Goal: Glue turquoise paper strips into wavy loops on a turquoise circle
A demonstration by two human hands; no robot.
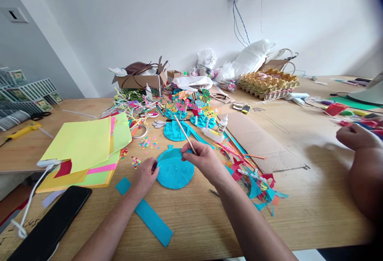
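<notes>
My left hand (145, 176) is closed on one end of a short blue paper strip (170, 156). The strip spans to my right hand (200, 158), whose fingertips pinch its other end. A thin pale stick (182, 128), whose exact kind I cannot tell, also sits in my right hand and points up and away. Directly under the strip lies a round blue disc (176, 175) with a few glossy spots on it. A longer blue strip (154, 222) lies on the table, partly beneath my left forearm.
Finished-looking colourful paper pieces (202, 109), a glue bottle (223, 123) and a cardboard sheet (263, 145) lie beyond. Coloured paper sheets (77, 141) and a black phone (50, 225) are at left. Paper scraps (263, 187) lie at right, near another person's hand (356, 137).
</notes>
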